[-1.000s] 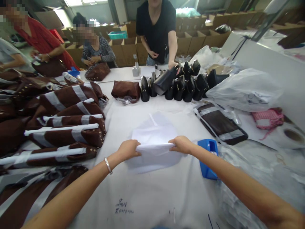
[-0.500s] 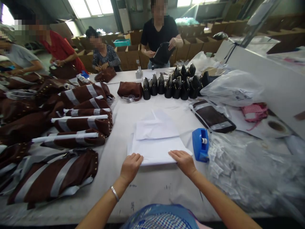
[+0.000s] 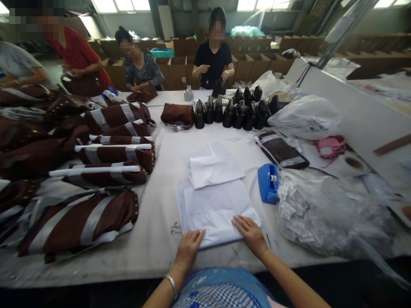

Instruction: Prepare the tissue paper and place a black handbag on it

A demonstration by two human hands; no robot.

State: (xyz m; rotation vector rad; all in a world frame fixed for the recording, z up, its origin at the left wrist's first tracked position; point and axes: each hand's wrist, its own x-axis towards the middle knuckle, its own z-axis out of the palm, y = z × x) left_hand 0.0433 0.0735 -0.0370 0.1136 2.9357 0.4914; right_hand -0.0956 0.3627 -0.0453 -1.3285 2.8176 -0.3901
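Note:
A stack of thin white sheets [image 3: 221, 205] lies flat on the table in front of me. Folded over its far part is a smaller white piece [image 3: 215, 171]. At the near left corner, my left hand [image 3: 189, 247] is closed on the stack's edge, fingers on top. My right hand [image 3: 252, 235] holds the near right edge the same way, fingers together over the sheets. Both thumbs are hidden. A blue tape dispenser [image 3: 267, 184] stands just beyond the stack's right side.
Taped brown bags [image 3: 112, 154] fill the left side. Small black bags [image 3: 229, 113] stand in rows at the back, beside a brown pouch [image 3: 177, 116]. A clear plastic bag of white packets [image 3: 305, 214] lies right. Several co-workers handle bags across the table.
Both my hands have drawn the white stack toward me, over the handwriting on the table. The view has shifted slightly. The co-worker in black has lowered the black bag to the table.

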